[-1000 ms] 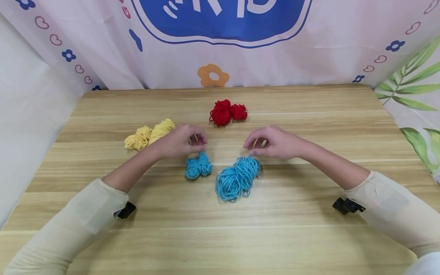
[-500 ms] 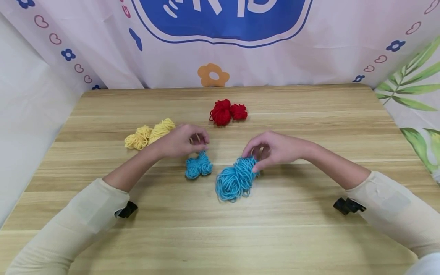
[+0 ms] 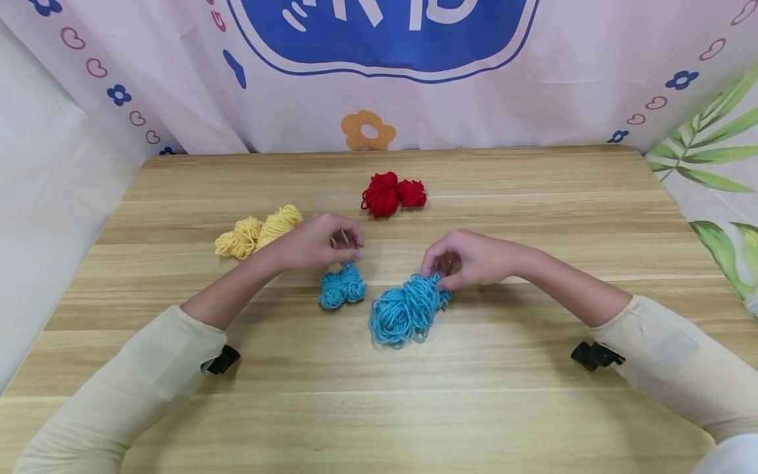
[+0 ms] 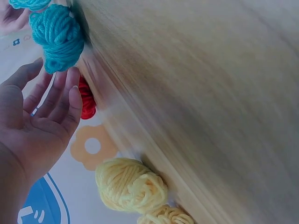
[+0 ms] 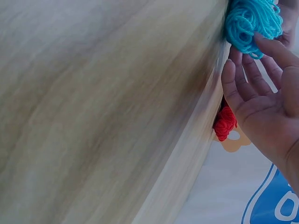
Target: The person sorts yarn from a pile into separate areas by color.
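Observation:
Two light blue yarn bundles lie on the wooden table in the middle of the head view. My right hand pinches the far right end of the larger blue yarn bundle; in the right wrist view the thumb lies against its strands. My left hand is just beyond the smaller blue yarn bundle, fingers loosely curved with nothing held. In the left wrist view its fingertips are right at the lower end of a blue bundle.
A yellow yarn bundle lies to the left, partly hidden by the left hand. Red yarn lies farther back on the wooden table. A printed cloth hangs behind the table's back edge.
My right hand has come down and toward the larger blue yarn bundle and taken its end, which has shifted slightly. My left hand has barely moved.

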Motion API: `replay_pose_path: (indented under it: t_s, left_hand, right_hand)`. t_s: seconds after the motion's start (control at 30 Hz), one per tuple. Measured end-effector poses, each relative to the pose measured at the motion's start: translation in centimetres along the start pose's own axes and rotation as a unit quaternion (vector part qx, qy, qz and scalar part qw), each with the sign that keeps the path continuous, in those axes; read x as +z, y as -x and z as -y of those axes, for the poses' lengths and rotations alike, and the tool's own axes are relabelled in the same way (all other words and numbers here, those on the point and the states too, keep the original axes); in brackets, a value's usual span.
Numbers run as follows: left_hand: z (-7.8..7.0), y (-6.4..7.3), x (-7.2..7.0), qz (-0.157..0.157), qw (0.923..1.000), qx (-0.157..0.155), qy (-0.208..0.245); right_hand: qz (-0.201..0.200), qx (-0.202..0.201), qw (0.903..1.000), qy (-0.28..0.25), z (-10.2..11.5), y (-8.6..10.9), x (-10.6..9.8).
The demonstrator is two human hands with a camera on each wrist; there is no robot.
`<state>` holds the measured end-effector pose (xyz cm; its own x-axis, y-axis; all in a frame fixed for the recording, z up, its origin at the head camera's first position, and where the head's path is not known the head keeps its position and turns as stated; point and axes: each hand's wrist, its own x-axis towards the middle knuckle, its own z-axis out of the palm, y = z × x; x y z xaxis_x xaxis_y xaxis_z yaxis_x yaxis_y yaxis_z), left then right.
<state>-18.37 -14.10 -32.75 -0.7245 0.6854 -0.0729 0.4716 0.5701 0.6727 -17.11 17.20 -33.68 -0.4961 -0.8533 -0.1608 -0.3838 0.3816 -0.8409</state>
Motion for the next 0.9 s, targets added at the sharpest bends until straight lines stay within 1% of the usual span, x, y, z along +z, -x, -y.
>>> replay_pose_path:
  t_s: [0.33, 0.53, 0.73, 0.9]
  left_hand:
    - [0.0, 0.0, 0.0, -0.001, 1.0000, 0.004, 0.004]
    - [0.0, -0.1, 0.1, 0.001, 1.0000, -0.002, 0.003]
    - [0.0, -0.1, 0.1, 0.002, 1.0000, -0.003, 0.004]
    - [-0.1, -0.1, 0.0, 0.004, 1.0000, -0.004, 0.003]
  right_hand:
    - [-0.014, -0.003, 0.9999, -0.004, -0.1, 0.1, -0.4]
    - [-0.033, -0.008, 0.9994, -0.006, -0.2, 0.3, -0.7]
    - [-0.050, -0.018, 0.9982, -0.029, -0.2, 0.5, -1.1]
    - [-0.070, -0.025, 0.9966, -0.035, -0.5, 0.7, -1.4]
